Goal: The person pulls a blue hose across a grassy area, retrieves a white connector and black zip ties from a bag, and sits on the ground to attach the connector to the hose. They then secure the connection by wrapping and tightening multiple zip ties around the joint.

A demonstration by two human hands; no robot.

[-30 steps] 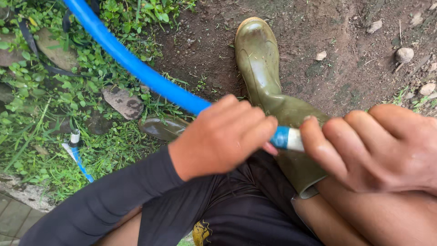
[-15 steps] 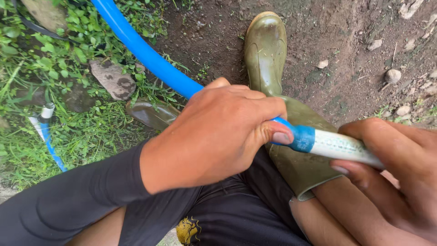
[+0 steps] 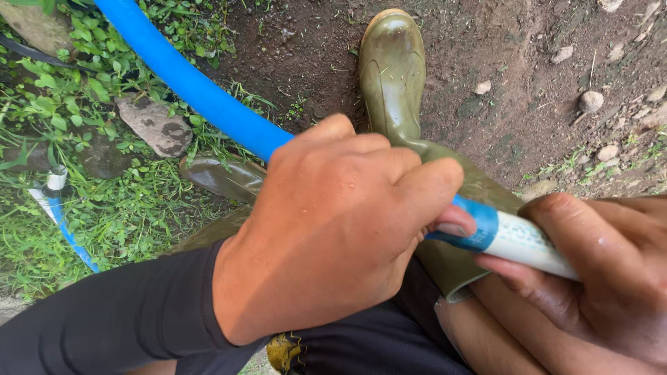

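Fingers, left hand (image 3: 333, 229): curled shut around the blue hose (image 3: 201, 94), close to its near end, thumb tip pressed at the joint.
Fingers, right hand (image 3: 604, 278): wrapped about the white fitting (image 3: 524, 243), gripping it from above and below.
Sleeve: black, long, covering the left forearm (image 3: 104, 319).
Hose position: held above the lap, between both hands, over dark shorts (image 3: 375, 340).
Hose axis: long, running from upper left down to lower right; near end pointing right into the white fitting.
Joint: blue band (image 3: 472, 226) where hose meets fitting, just beside the left thumb.
Fitting markings: small faint print on white, too fine to tell.
Boot (image 3: 396, 76): olive rubber, toe pointing away, on bare soil (image 3: 528, 104).
Far left: grass (image 3: 125, 215), flat stone (image 3: 156, 128), thin blue tube (image 3: 69, 236) with white end.
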